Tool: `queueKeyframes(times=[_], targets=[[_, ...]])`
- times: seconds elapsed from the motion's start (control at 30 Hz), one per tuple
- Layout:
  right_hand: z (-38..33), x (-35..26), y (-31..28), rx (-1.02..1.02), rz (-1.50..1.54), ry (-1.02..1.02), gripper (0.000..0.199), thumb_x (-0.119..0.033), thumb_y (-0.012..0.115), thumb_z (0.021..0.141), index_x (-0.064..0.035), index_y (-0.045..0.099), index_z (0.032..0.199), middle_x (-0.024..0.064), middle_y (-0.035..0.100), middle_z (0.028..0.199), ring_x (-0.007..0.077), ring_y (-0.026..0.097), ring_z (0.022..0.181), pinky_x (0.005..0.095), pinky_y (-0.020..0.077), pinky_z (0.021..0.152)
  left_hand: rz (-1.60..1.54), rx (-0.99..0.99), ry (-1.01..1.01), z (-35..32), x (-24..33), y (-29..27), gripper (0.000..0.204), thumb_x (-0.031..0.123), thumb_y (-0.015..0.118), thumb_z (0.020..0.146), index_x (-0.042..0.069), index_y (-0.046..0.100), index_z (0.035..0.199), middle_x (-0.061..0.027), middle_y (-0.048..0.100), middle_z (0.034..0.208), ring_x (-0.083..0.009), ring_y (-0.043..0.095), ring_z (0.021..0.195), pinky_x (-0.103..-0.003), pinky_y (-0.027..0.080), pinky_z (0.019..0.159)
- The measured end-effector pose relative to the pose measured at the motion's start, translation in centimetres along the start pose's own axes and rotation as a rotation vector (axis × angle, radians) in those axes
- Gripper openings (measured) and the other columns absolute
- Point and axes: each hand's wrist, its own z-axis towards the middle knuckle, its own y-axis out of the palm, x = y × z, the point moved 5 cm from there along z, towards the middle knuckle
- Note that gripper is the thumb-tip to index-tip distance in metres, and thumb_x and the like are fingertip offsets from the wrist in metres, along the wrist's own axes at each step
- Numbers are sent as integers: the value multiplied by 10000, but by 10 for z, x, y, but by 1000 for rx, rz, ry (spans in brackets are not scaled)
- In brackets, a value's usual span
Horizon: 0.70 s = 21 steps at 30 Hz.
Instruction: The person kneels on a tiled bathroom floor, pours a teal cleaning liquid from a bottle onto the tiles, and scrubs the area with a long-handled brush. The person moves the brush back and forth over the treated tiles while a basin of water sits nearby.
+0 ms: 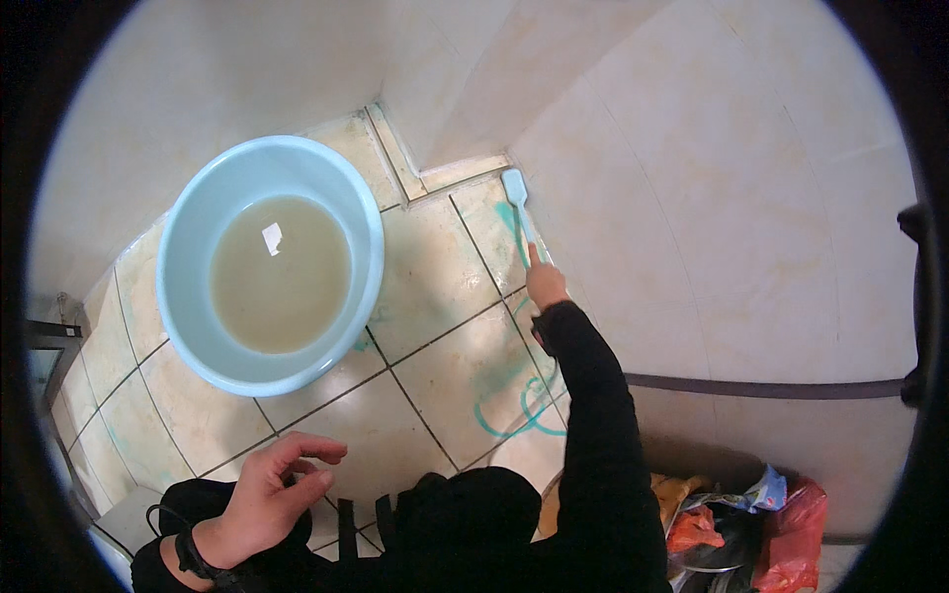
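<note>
My right hand (pixel 546 284) is closed around the handle of a light blue scrub brush (pixel 514 184), arm stretched forward. The brush head rests on the tiled floor (pixel 435 259) by the base of the right wall, near a wall corner. Teal streaks of what looks like cleaner (pixel 506 427) mark the tiles beside and behind it. My left hand (pixel 273 488) hovers at the lower left, fingers loosely bent and apart from the thumb, with nothing in it. Ahead of it stands a big light blue basin (pixel 371 232) of cloudy water.
At the lower right, a bin holds red and orange plastic bags (pixel 794 534) and wrappers. Pale walls (pixel 712 198) close in the far and right sides, with a jutting corner (pixel 420 178) in the middle. A dark metal frame (pixel 49 346) stands at the far left.
</note>
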Motion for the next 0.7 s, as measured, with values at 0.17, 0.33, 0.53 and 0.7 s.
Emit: queueKeyframes(times=[0.17, 0.33, 0.53, 0.7], targets=[[-61, 42, -7, -470, -162, 135, 566, -175, 393, 872, -120, 212, 1406, 173, 623, 706, 310, 624, 628, 437, 494, 552, -42, 56, 20, -11, 3, -13, 259, -12, 548, 834, 8, 554, 1092, -66, 589, 1020, -92, 551, 794, -213, 453, 705], [0, 16, -5, -124, -52, -14, 592, -138, 421, 848, -113, 207, 1400, 190, 622, 727, 344, 621, 651, 459, 490, 570, -81, 37, 7, -4, -1, -6, 262, -13, 541, 841, 10, 547, 1102, -58, 589, 1019, -82, 539, 782, -218, 449, 702], [-56, 45, 1, -343, -100, 21, 629, -154, 425, 855, -134, 149, 1420, 197, 618, 708, 340, 595, 563, 464, 469, 508, -55, 53, 8, -9, 0, -12, 249, -14, 527, 848, 13, 550, 1095, -56, 588, 1025, -75, 531, 773, -213, 445, 698], [-34, 36, 2, -222, -81, 26, 623, -139, 436, 833, -126, 193, 1406, 171, 615, 704, 321, 606, 612, 452, 466, 525, -103, 35, -27, -7, -2, -11, 257, -20, 524, 847, 15, 552, 1101, -56, 584, 1031, -74, 524, 785, -204, 446, 691]])
